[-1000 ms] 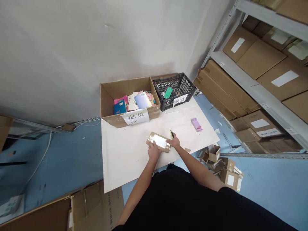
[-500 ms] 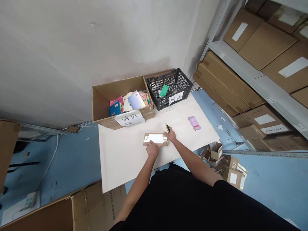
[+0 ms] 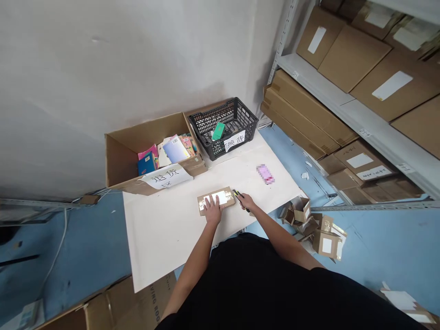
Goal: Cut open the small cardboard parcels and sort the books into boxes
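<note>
A flat brown cardboard parcel (image 3: 223, 198) with a white label lies on the white tabletop (image 3: 165, 229). My left hand (image 3: 213, 213) rests flat on its near edge, fingers spread. My right hand (image 3: 246, 202) is closed round a yellow-and-black box cutter (image 3: 238, 194), whose tip points at the parcel's right end.
An open cardboard box (image 3: 118, 156) of colourful books and a black plastic crate (image 3: 240, 120) with a green item stand at the table's back. A pink object (image 3: 265, 173) lies on the right. Small opened boxes (image 3: 318, 229) litter the blue floor; metal shelving (image 3: 354, 110) holds cartons.
The parcel has been turned and slid slightly left. My left hand moved onto its top. My right hand drew back from the parcel's corner with the cutter. The view shifted right.
</note>
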`<state>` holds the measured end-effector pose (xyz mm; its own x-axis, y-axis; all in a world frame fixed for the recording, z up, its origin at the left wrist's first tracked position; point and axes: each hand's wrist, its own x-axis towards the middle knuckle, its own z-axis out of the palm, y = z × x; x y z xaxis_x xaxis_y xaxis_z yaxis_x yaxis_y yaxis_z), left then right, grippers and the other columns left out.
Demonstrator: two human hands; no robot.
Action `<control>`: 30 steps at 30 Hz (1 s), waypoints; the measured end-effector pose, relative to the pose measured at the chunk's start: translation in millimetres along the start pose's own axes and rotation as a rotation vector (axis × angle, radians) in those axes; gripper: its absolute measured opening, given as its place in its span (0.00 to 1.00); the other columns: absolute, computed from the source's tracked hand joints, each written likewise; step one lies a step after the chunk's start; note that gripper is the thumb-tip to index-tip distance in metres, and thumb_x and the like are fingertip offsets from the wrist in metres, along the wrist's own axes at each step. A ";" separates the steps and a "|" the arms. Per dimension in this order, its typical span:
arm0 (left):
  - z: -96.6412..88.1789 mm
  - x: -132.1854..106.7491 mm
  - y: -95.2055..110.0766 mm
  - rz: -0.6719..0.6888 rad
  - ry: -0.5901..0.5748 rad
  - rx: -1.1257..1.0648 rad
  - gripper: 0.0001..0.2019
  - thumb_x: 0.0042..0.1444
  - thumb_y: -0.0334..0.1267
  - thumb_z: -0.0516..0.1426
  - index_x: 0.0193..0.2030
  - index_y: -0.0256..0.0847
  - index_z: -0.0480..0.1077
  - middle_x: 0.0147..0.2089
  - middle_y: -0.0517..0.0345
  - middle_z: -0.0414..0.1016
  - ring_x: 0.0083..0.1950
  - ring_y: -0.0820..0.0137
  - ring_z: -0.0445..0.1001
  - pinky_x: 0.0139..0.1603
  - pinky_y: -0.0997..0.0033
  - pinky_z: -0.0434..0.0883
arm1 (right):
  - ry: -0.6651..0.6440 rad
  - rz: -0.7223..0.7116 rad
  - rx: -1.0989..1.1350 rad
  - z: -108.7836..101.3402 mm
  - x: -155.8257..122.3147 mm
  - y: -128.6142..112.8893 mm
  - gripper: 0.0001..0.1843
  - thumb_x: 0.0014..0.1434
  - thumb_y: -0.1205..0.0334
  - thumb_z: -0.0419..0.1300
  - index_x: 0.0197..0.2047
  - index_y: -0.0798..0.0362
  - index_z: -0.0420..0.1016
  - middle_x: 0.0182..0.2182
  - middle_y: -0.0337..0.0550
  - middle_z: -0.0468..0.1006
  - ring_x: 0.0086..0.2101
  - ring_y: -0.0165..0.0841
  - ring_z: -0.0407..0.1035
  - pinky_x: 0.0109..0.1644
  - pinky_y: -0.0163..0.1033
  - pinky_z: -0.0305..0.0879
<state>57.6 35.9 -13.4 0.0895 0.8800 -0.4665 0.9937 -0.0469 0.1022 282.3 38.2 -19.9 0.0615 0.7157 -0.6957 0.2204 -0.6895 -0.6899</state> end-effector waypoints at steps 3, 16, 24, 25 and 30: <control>3.0 1.6 5.6 0.003 0.019 0.013 0.36 0.72 0.54 0.45 0.83 0.48 0.44 0.85 0.46 0.36 0.84 0.46 0.34 0.78 0.36 0.51 | -0.046 -0.017 -0.046 -6.5 4.2 -4.9 0.20 0.73 0.45 0.56 0.35 0.50 0.66 0.19 0.30 0.68 0.15 0.25 0.62 0.21 0.29 0.61; 0.6 1.5 2.0 -0.006 0.004 0.037 0.36 0.72 0.55 0.45 0.83 0.51 0.43 0.85 0.47 0.36 0.84 0.47 0.35 0.77 0.36 0.52 | -0.075 -0.028 -0.116 -11.1 12.1 -18.5 0.21 0.73 0.45 0.58 0.33 0.49 0.65 0.17 0.31 0.67 0.15 0.26 0.61 0.20 0.31 0.59; -1.6 1.3 3.3 -0.019 -0.003 0.065 0.36 0.73 0.55 0.45 0.83 0.48 0.43 0.85 0.48 0.36 0.84 0.48 0.34 0.78 0.41 0.51 | -0.128 -0.026 -0.157 -9.8 5.2 -10.1 0.21 0.70 0.44 0.61 0.33 0.50 0.67 0.16 0.31 0.68 0.14 0.27 0.60 0.19 0.31 0.56; -1.8 1.5 3.2 -0.020 -0.003 0.064 0.35 0.73 0.55 0.45 0.83 0.48 0.43 0.85 0.48 0.36 0.84 0.48 0.35 0.78 0.41 0.52 | -0.121 -0.026 -0.150 -8.2 3.4 -7.7 0.21 0.70 0.43 0.61 0.33 0.50 0.67 0.16 0.31 0.68 0.14 0.26 0.60 0.19 0.31 0.57; -1.4 3.1 1.3 -0.014 -0.007 0.042 0.36 0.72 0.55 0.47 0.83 0.49 0.44 0.85 0.46 0.37 0.84 0.47 0.36 0.78 0.41 0.53 | -0.041 0.001 -0.053 -4.6 -0.3 -1.6 0.22 0.72 0.41 0.58 0.34 0.50 0.66 0.18 0.31 0.69 0.15 0.26 0.62 0.20 0.30 0.59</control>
<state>59.1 39.2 -13.5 0.0762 0.8775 -0.4735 0.9968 -0.0546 0.0591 286.4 39.6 -17.7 0.0223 0.7088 -0.7050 0.2714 -0.6830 -0.6781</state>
